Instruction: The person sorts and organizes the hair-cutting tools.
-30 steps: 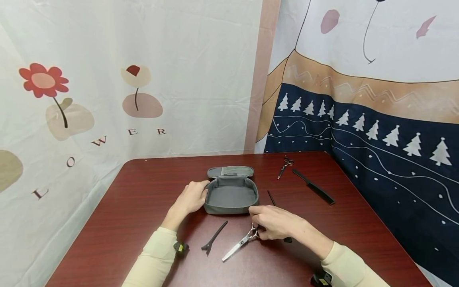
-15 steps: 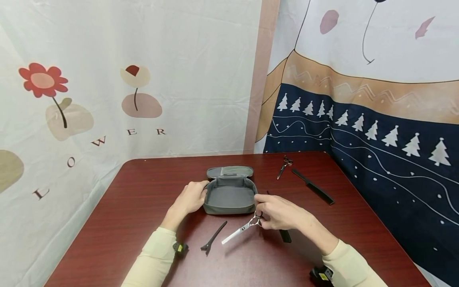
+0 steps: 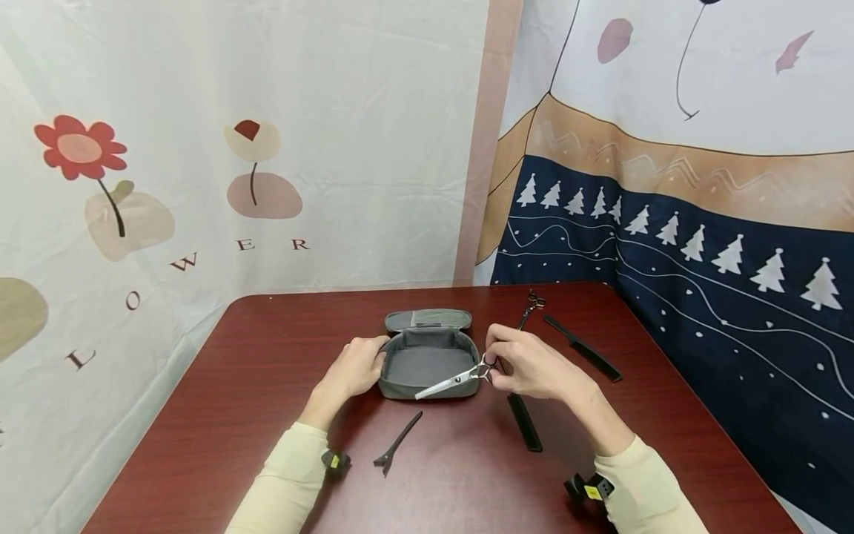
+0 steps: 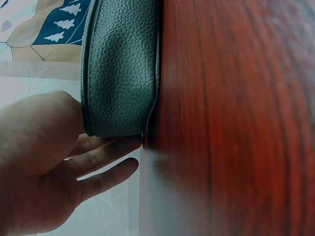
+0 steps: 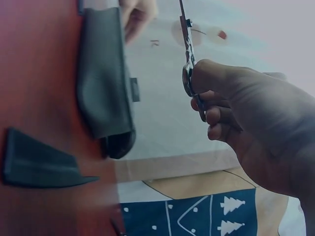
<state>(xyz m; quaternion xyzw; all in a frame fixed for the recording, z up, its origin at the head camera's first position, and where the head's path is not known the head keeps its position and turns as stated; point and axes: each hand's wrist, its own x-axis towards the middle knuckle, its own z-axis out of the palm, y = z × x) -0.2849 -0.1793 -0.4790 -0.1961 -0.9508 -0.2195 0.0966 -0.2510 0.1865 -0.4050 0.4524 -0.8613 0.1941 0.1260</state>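
Observation:
My left hand (image 3: pixel 356 367) holds the left end of an open grey zippered case (image 3: pixel 430 389), its thumb by the zipped rim in the left wrist view and its lower fingers beside the end wall. Inside, the case shows a bare grey floor; its lid (image 3: pixel 427 319) is folded back. My right hand (image 3: pixel 530 361) pinches silver thinning scissors (image 3: pixel 450 383) by the finger loops. They are raised off the table, toothed blade pointing left across the case's front edge. The right wrist view shows the scissors nearly edge-on beyond my thumb.
A dark hair clip (image 3: pixel 398 443) lies in front of the case. Under my right hand is a black comb (image 3: pixel 525 423), partly hidden. Further back right lie another pair of scissors (image 3: pixel 531 305) and a black handled comb (image 3: pixel 583 347) on the reddish-brown table (image 3: pixel 280 475).
My right hand has lifted the thinning scissors off the table and moved them up and away from me toward the case. My left hand stays in place on the case.

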